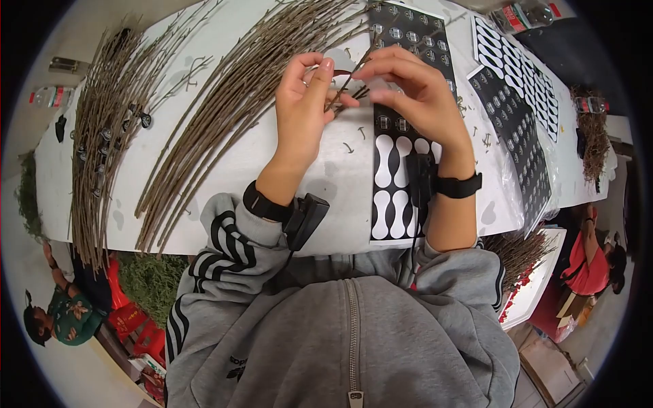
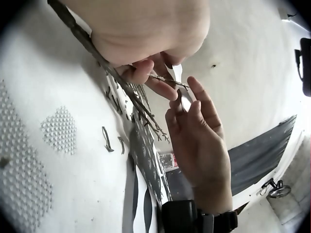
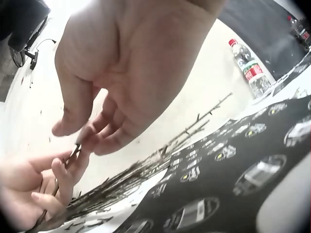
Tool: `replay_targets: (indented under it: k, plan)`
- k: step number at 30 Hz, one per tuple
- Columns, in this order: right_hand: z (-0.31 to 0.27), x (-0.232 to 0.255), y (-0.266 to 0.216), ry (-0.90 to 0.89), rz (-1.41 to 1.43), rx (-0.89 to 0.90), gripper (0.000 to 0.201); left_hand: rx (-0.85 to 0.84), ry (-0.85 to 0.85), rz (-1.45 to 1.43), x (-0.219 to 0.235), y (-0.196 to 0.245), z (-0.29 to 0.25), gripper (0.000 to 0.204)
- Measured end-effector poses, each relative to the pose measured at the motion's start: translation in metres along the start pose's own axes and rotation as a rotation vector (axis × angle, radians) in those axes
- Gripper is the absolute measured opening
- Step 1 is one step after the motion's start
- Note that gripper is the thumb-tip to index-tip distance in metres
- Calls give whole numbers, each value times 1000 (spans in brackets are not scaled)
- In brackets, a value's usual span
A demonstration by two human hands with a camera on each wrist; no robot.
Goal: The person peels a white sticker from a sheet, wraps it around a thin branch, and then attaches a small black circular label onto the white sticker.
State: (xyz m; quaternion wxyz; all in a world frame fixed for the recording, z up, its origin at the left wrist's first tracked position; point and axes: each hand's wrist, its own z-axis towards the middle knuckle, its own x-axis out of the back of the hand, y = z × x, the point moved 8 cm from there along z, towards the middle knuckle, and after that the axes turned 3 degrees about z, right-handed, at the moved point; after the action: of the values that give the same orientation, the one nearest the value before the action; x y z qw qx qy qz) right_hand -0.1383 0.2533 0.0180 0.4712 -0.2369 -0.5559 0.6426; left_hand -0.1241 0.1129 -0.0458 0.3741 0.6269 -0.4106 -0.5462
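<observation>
Above the table my left hand (image 1: 303, 102) holds a thin brown twig (image 1: 345, 87), its thumb and fingers curled at it. A pale rounded label (image 1: 337, 60) shows by the left fingertips; the left wrist view shows a white piece (image 2: 186, 101) close to the twig. My right hand (image 1: 425, 92) reaches in from the other side. Its fingertips touch the twig at the label, while its thumb stands apart, as the right wrist view shows. Beneath the hands lies a black sheet of printed labels (image 1: 408, 41), with white dumbbell-shaped labels (image 1: 384, 160) at its near end.
A long bundle of bare twigs (image 1: 231, 95) lies left of my hands. Farther left is another bundle (image 1: 92, 149) with dark labels on it. More label sheets (image 1: 513, 61) lie at the right, near a plastic bottle (image 1: 524, 17). Small twig scraps (image 1: 349, 146) are scattered about.
</observation>
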Motion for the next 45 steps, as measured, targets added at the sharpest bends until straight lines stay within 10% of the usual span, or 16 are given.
replay_targets:
  k: [7, 10, 22, 29, 45]
  plan:
    - [-5, 16, -26, 121, -341, 86, 29, 55, -10, 17, 0, -4, -1, 25]
    - [-4, 0, -50, 162, -665, 490, 31, 82, -30, 28, -2, -6, -2, 26]
    - [-4, -17, -48, 101, -812, 571, 23, 135, -87, 22, -8, -6, -7, 27]
    - [0, -5, -32, 138, -570, 405, 26, 49, 104, 5, -1, -2, -11, 23]
    - [0, 3, 2, 254, -252, 141, 14, 128, -34, -87, -5, -16, -9, 33]
